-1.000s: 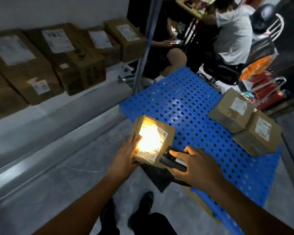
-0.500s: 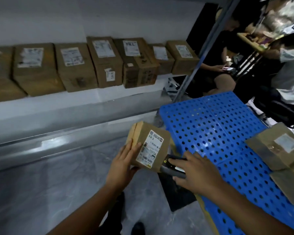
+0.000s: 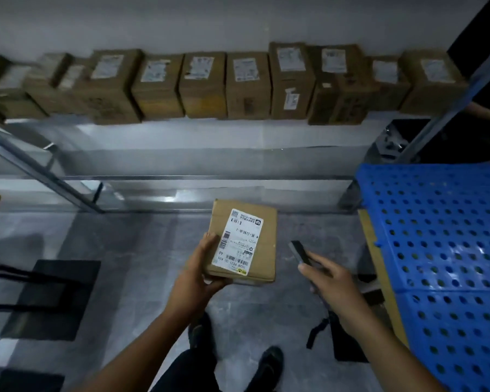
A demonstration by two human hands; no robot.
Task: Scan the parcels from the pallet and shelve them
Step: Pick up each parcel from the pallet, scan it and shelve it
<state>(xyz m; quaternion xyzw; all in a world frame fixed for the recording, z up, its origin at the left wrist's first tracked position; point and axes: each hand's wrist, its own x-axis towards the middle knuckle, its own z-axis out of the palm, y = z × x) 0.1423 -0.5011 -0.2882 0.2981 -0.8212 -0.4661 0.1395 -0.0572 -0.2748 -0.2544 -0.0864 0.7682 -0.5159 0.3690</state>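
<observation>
My left hand (image 3: 195, 280) holds a small brown cardboard parcel (image 3: 266, 236) by its near left corner, label side up, over the grey floor in front of the shelf. The white label (image 3: 238, 241) carries barcodes and text. My right hand (image 3: 330, 281) grips a black handheld scanner (image 3: 299, 251), held to the right of the parcel and apart from it. The blue perforated pallet (image 3: 441, 250) lies at the right. A long row of labelled brown boxes (image 3: 204, 83) stands on the white shelf (image 3: 210, 137) ahead.
A grey metal shelf rail (image 3: 181, 179) runs across below the boxes, with slanted uprights at the left (image 3: 40, 171) and right (image 3: 447, 108). Dark flat shapes (image 3: 51, 298) lie on the floor at the left. A black strap (image 3: 317, 332) hangs under my right wrist. My shoes (image 3: 269, 363) are below.
The view has swung left from the pallet toward the shelf. The scanner's light is off and my right hand has drawn the scanner away from the parcel, which now lies flatter in my left hand.
</observation>
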